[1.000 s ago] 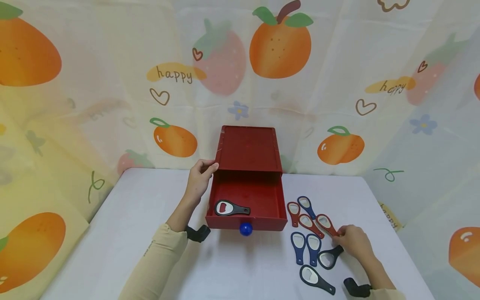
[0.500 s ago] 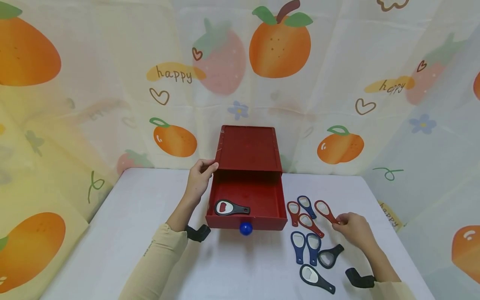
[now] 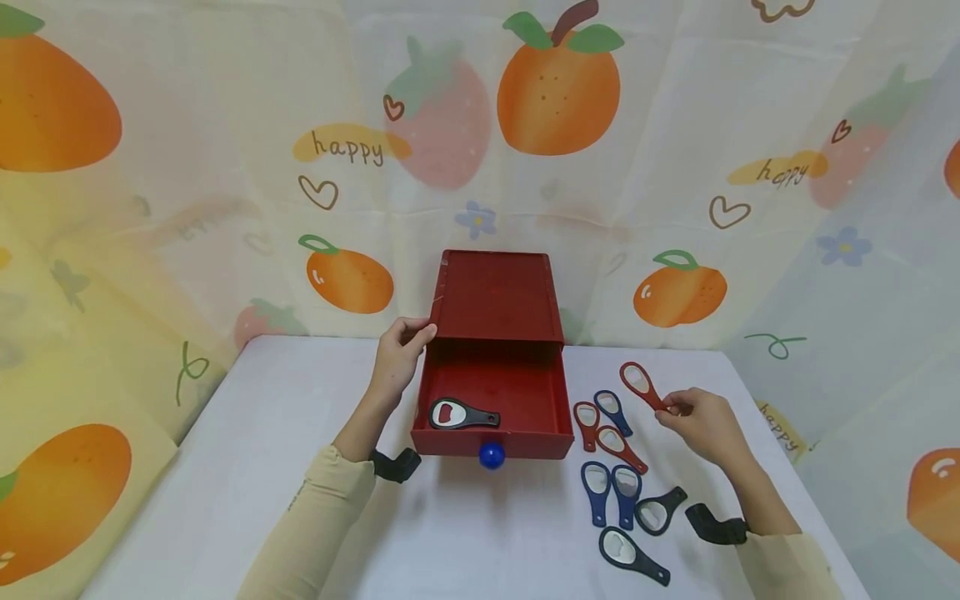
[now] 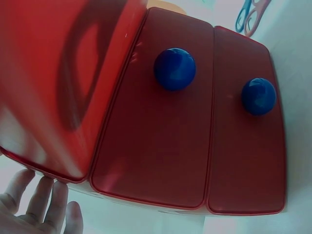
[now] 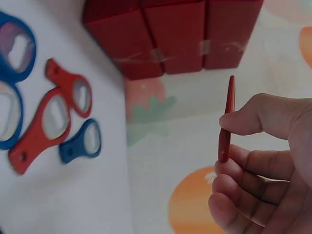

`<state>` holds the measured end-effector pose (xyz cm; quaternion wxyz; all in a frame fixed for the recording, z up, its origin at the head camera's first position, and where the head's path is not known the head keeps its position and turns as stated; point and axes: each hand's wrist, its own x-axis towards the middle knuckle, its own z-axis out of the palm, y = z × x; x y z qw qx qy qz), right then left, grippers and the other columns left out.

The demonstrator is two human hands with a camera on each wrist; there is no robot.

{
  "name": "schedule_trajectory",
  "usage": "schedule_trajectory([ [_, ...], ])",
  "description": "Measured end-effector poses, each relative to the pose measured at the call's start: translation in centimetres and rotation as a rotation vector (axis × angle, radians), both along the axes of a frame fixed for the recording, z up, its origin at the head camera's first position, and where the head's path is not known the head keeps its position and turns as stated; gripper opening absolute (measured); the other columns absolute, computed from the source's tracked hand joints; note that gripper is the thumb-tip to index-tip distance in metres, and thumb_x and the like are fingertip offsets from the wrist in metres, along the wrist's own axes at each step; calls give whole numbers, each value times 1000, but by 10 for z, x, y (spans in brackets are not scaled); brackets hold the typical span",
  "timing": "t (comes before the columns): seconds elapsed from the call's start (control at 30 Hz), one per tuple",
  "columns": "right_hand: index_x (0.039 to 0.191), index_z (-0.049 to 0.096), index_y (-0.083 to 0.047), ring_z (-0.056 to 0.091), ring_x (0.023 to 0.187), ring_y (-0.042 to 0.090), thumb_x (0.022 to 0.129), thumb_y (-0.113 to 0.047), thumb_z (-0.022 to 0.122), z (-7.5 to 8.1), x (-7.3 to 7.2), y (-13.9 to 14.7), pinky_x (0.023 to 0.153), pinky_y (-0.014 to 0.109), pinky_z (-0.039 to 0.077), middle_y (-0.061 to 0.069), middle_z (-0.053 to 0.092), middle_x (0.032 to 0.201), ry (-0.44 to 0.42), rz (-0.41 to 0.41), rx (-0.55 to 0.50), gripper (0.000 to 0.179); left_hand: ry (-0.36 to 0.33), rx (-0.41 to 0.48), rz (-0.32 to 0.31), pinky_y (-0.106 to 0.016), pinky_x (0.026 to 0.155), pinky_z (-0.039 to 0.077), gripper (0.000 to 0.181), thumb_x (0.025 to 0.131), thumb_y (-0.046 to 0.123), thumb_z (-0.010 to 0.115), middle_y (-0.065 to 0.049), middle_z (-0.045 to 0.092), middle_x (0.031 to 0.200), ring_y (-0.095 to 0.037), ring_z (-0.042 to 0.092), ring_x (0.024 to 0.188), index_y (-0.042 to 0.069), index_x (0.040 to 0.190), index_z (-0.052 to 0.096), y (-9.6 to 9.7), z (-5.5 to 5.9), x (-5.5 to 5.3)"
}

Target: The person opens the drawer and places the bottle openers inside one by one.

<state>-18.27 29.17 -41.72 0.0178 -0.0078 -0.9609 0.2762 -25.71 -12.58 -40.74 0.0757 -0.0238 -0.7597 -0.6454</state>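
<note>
My right hand (image 3: 705, 425) pinches a red bottle opener (image 3: 639, 381) by its handle, held above the table with its ring head up and to the left; the right wrist view shows this bottle opener (image 5: 225, 122) edge-on between thumb and fingers. My left hand (image 3: 395, 362) rests against the left edge of a red drawer cabinet (image 3: 497, 296); in the left wrist view its fingers (image 4: 57, 202) touch the cabinet's side. The top drawer (image 3: 528, 447) is pulled out, with a black bottle opener (image 3: 465, 415) lying inside near the front.
Right of the cabinet lie several more bottle openers: red (image 3: 621, 450), blue (image 3: 596, 493) and black (image 3: 633, 557). Two lower drawers with blue knobs (image 4: 174, 68) are closed. A fruit-printed cloth (image 3: 225, 125) hangs behind the white table (image 3: 225, 467).
My right hand has lifted the red bottle opener off the table, moving it up and away from the others. The left hand stays at the cabinet's edge.
</note>
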Motion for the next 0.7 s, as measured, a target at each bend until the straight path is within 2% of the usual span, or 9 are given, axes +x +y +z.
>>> schedule_trajectory([
  [0.23, 94, 69, 6, 55, 77, 24, 85, -13, 70, 18, -15, -24, 64, 30, 51, 14, 63, 82, 96, 69, 1, 21, 7, 12, 10, -33, 91, 44, 35, 97, 23, 58, -20, 60, 122, -21, 54, 103, 1, 124, 56, -2, -1, 0],
  [0.4, 91, 70, 5, 54, 73, 23, 84, -10, 72, 35, -22, -35, 61, 28, 47, 14, 63, 80, 170, 100, -1, 17, 7, 5, -1, -32, 90, 45, 35, 97, 24, 58, -20, 60, 121, -20, 54, 102, 1, 124, 56, -1, -2, 1],
  [0.7, 87, 72, 0, 53, 71, 21, 84, -11, 70, 62, -36, -59, 60, 27, 45, 11, 62, 78, 224, 214, 43, 12, 10, -4, -2, -28, 89, 44, 35, 97, 23, 57, -20, 60, 121, -19, 54, 101, 0, 124, 56, 0, -1, 0],
])
